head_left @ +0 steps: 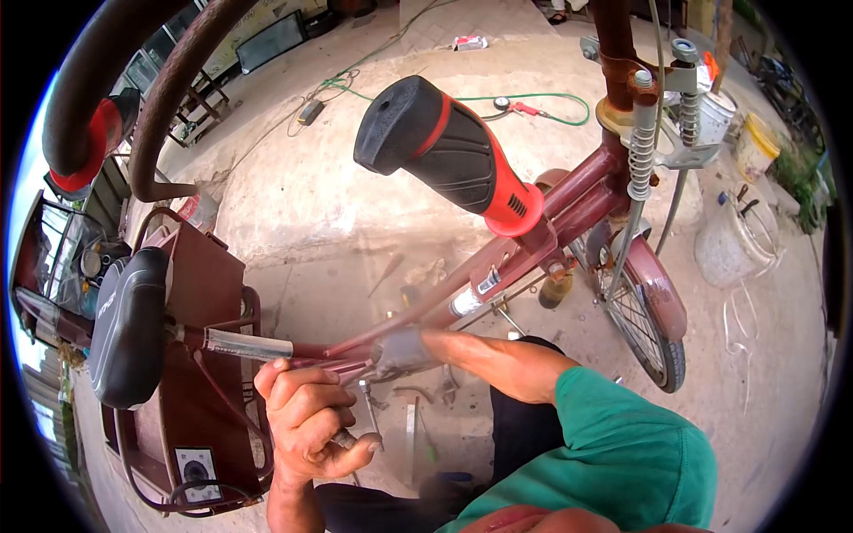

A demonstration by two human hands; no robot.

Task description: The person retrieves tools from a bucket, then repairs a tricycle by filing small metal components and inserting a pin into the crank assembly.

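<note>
In front of me stands a dark red tricycle frame. Below its black saddle and silver seat post, my left hand is closed, its fingers curled and its thumb toward the right. A small dark end shows between thumb and fingers; its kind is unclear. My right hand reaches in to the lower frame tubes. It looks grey and smeared by motion, so its fingers and anything in them are hidden. A red and black handlebar grip rises above the frame.
Several tools, among them a metal strip and a wrench, lie on the concrete below. The front wheel stands right of the frame, a red metal box left. White bucket far right; green hose and gauge behind.
</note>
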